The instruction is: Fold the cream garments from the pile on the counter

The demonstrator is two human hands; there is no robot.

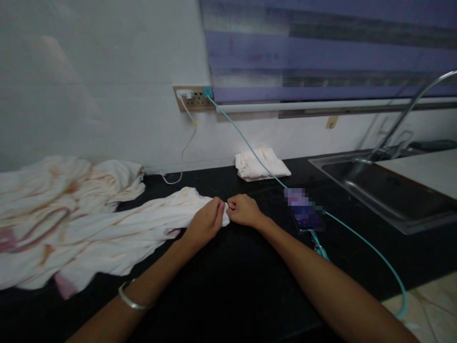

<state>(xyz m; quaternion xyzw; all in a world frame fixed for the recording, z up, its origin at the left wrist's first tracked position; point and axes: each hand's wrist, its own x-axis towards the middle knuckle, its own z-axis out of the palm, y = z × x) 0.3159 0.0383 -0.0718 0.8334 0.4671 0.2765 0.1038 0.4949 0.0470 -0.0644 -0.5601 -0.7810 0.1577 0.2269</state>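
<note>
A white garment (143,228) with brownish and pink patches lies spread over the left of the dark counter, and its narrow end reaches to my hands. My left hand (207,219) is closed round that narrow end, thumb on top. Right beside it, my right hand (244,209) is curled shut at the tip of the same cloth, knuckles toward the wall. The bit of fabric between the two hands is mostly hidden by my fingers. More crumpled white cloth (117,176) is heaped behind, against the wall.
A folded pale cloth (262,164) sits by the wall. To the right lies a phone (305,212) with a teal cable (243,136) running from the wall socket (196,99). Farther right are a steel sink (357,178) and tap (410,105). The black counter (228,286) ends at the lower right.
</note>
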